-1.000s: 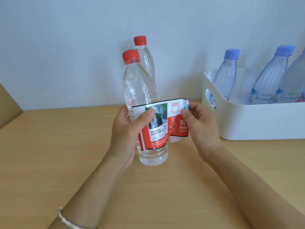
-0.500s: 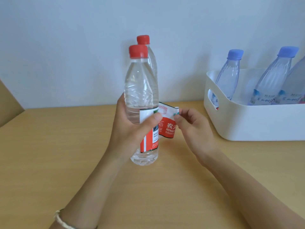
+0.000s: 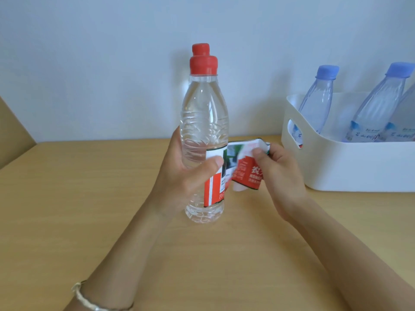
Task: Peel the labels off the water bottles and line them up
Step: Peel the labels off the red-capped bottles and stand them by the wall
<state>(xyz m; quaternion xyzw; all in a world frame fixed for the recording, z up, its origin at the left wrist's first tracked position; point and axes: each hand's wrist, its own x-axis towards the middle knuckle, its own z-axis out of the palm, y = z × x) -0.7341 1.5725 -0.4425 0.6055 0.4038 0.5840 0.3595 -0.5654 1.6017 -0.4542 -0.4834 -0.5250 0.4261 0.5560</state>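
My left hand (image 3: 182, 173) grips a clear red-capped water bottle (image 3: 203, 122) upright just above the wooden table, thumb across its front. A red, white and green label (image 3: 244, 169) still clings to the bottle's lower right side and stretches off to the right. My right hand (image 3: 278, 167) pinches the loose end of that label between thumb and fingers. Directly behind the held bottle stands a second red-capped bottle (image 3: 200, 48); only its cap shows.
A white plastic bin (image 3: 350, 167) with a handle slot sits at the right on the table (image 3: 89, 198), holding several blue-capped bottles (image 3: 318, 104) that still carry labels. A pale wall rises behind. A brown panel edges the far left.
The held bottle has turned upright and come in front of the rear bottle, covering it. More label has come off the bottle, and my right hand has drawn its free end to the right.
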